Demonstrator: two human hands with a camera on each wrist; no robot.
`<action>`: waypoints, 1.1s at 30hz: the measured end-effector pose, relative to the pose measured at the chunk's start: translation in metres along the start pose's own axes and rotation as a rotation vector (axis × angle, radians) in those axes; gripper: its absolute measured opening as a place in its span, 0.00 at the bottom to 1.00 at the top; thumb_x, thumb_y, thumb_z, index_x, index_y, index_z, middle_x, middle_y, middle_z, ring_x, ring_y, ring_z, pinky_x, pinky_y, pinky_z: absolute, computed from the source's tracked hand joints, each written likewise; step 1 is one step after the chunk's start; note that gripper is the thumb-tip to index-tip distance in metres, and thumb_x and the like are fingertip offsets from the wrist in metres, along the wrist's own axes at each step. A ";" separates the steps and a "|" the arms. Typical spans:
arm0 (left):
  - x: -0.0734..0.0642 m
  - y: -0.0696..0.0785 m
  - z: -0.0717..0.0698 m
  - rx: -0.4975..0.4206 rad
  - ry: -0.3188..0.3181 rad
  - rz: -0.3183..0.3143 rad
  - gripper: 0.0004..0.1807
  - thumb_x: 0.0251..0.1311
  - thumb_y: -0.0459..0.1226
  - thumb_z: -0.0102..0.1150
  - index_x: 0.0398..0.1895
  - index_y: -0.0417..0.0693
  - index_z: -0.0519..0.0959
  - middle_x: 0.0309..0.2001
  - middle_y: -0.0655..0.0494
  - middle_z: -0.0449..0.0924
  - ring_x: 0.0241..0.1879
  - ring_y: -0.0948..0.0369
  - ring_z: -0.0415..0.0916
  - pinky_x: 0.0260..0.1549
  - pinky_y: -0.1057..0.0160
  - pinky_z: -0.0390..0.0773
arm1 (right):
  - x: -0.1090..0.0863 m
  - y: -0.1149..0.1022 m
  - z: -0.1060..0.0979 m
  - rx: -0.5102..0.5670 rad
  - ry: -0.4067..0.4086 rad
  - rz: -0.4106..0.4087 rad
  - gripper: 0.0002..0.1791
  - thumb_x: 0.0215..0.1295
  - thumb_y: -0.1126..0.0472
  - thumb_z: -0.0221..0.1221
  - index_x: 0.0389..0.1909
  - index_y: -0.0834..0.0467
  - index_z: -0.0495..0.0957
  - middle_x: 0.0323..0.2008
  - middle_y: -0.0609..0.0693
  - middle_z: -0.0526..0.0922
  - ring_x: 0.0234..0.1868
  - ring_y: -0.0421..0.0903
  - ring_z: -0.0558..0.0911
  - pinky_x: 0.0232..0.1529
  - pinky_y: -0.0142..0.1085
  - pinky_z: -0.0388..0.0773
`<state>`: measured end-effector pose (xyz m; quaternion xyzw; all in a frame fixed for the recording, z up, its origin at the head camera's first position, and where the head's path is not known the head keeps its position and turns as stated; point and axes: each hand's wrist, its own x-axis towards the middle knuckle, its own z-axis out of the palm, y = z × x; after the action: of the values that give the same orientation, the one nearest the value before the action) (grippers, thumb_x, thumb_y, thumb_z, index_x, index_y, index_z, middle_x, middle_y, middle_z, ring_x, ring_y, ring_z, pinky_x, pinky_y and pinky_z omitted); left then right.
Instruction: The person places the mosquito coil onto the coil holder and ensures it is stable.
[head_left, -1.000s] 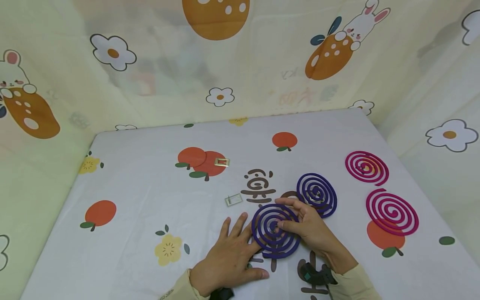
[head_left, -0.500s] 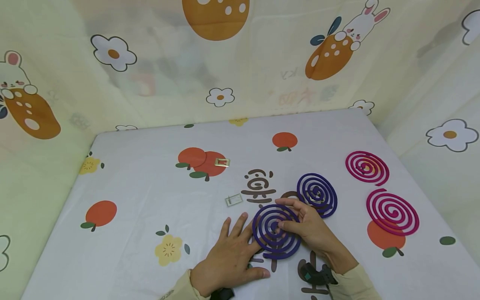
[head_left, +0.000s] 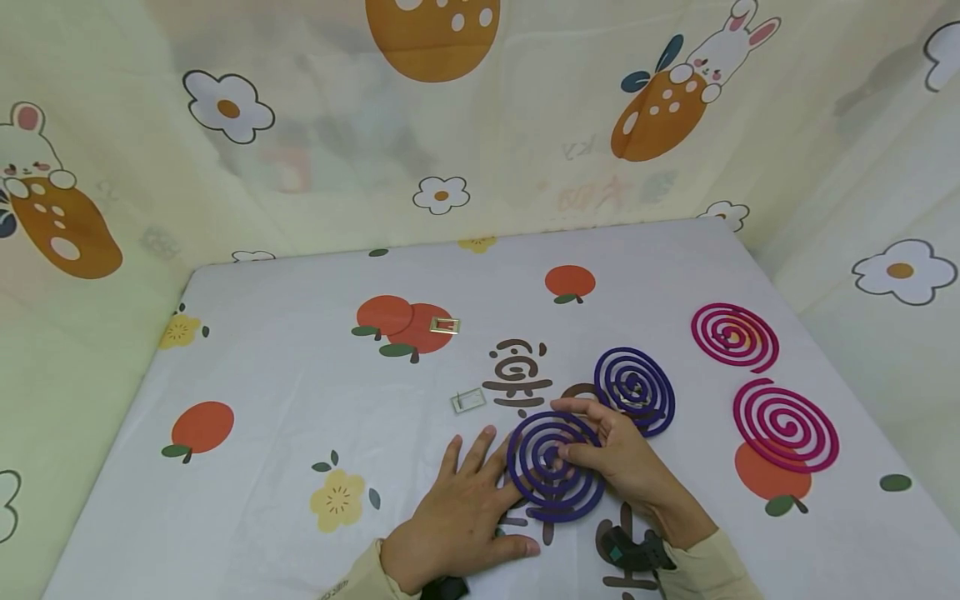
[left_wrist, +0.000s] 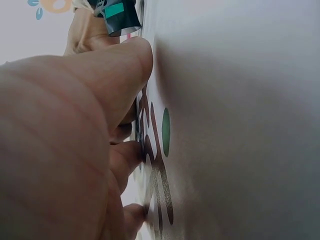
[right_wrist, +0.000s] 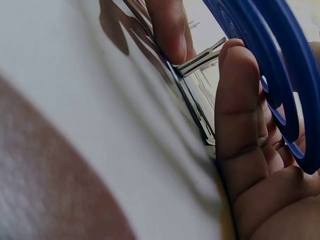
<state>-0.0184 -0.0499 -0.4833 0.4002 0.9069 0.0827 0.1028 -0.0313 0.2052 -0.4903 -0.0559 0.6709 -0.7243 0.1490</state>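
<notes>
A dark blue mosquito coil is held by my right hand, its thumb near the spiral's centre. Lying spread on the cloth, my left hand has straight fingers, and its index finger reaches under the coil's left side. In the right wrist view a small metal coil stand shows below the coil, its prong raised. One fingertip touches the stand near its base; whose hand that is, I cannot tell. The left wrist view has the left thumb close to the cloth.
Another blue coil lies behind the right hand, metal glinting under its centre. Two pink coils are at the right. Two metal stands, one gold and one paler, lie farther back on the patterned tablecloth.
The held blue coil has shifted slightly toward me and to the right. Both hands stay almost where they were.
</notes>
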 end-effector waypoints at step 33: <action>0.000 -0.001 0.001 0.000 0.002 0.004 0.47 0.62 0.73 0.53 0.83 0.74 0.56 0.85 0.55 0.45 0.83 0.43 0.42 0.72 0.30 0.52 | 0.002 -0.001 0.003 -0.057 0.047 0.005 0.32 0.67 0.70 0.66 0.70 0.72 0.67 0.52 0.64 0.78 0.38 0.44 0.85 0.36 0.36 0.86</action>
<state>-0.0189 -0.0500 -0.4844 0.4022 0.9061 0.0832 0.1017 -0.0320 0.2016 -0.4897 -0.0411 0.6948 -0.7055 0.1334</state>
